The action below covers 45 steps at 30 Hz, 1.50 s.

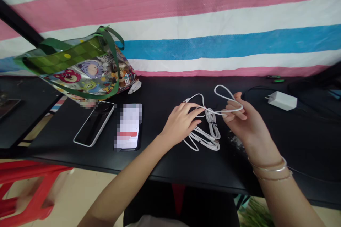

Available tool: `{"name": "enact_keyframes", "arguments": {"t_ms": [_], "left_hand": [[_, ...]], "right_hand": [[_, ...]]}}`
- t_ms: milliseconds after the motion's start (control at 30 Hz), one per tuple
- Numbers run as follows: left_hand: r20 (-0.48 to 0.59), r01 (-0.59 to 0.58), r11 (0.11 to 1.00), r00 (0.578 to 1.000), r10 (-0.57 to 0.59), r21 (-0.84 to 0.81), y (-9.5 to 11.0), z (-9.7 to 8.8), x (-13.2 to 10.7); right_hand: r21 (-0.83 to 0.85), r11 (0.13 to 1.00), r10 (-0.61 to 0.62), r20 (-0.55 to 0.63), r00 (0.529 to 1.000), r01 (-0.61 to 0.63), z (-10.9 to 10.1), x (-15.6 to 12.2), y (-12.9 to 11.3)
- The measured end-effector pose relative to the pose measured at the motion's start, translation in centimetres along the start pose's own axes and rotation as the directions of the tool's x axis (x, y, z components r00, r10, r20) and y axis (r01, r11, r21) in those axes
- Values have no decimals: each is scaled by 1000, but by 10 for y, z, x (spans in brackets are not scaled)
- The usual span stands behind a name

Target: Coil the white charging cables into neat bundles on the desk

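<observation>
Centrally, a black table (170,94) is extending across the view, backed by a woven tarpaulin (213,17) in pink, white and blue stripes, while a beige floor (80,198) and a red plastic stool (29,191) are showing below its front edge. Toward the left end, a printed tote bag (87,71) with green handles is leaning against the tarpaulin. In front of it, a smartphone in a white-rimmed case (93,124) is lying beside a second phone (128,126), whose pixelated screen cannot be read.

Mid-table, a white cable (205,138) is lying in a loose bundle, with one loop rising above the surface. The left hand (181,122) is half open, its fingers draped over a strand, though whether it is gripping cannot be told. The right hand (238,117) is partly curled, holding a strand across its fingers, with bangles (269,168) circling its wrist. Both forearms are crossing the table's front edge. Farther right, a white charger (282,100) with a black cord (255,90) is sitting well apart from the right hand, with black tabletop between them.
</observation>
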<state>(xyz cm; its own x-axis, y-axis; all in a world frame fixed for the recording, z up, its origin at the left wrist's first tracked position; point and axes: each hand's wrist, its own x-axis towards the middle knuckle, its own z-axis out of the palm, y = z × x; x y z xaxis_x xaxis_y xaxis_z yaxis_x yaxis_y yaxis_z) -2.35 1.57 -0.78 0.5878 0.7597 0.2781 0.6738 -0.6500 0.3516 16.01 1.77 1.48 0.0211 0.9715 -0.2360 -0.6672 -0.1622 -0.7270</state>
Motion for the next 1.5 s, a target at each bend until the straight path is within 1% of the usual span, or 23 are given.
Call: {"name": "enact_keyframes", "arguments": {"t_ms": [100,267,367,467,567,633,700,833,933,1033,1200,1267,1400,1433,1500], "left_hand": [[-50,42,999,998,-43,-17,0,1,-1],[-134,74,996,988,-80,-50,-1,3,-1],[-171,79,994,981,-90,-70,-3,4,-1],[-227,100,992,967,-115,-74,-3,4,-2],[-271,173,982,944,-186,-71,-1,2,-2],[-276,215,973,933,-229,-79,0,1,-2],[-259,231,968,933,-249,-96,1,0,-2],[-204,195,966,952,-228,-168,1,0,-1],[-198,154,961,959,-202,-231,0,2,0],[-194,154,942,957,-218,-297,-1,5,-1],[-144,194,868,947,-288,-457,-1,9,-1],[-101,220,806,940,-326,-549,-4,9,0],[-19,259,634,918,-397,-729,-10,6,3],[-18,262,604,909,-416,-753,-12,4,4],[-33,259,582,896,-442,-771,-13,1,4]], "right_hand": [[4,999,38,-7,999,-38,-2,2,1],[-31,999,46,39,998,-45,-2,5,8],[-1,998,59,15,998,-59,-1,7,16],[8,998,66,20,998,-67,-1,8,23],[4,998,70,22,997,-71,0,8,27],[13,997,78,4,997,-78,1,8,29],[9,996,90,0,996,-90,3,7,31],[-9,995,100,3,995,-100,7,5,34],[-2,996,92,-17,996,-92,7,5,35],[-10,996,92,-24,996,-92,6,5,35],[-55,996,67,3,998,-67,4,6,35],[-55,996,69,14,998,-68,3,6,35],[-43,992,118,42,992,-116,4,5,34],[-34,992,123,38,992,-122,5,4,34],[-20,993,117,19,993,-117,8,2,34]]}}
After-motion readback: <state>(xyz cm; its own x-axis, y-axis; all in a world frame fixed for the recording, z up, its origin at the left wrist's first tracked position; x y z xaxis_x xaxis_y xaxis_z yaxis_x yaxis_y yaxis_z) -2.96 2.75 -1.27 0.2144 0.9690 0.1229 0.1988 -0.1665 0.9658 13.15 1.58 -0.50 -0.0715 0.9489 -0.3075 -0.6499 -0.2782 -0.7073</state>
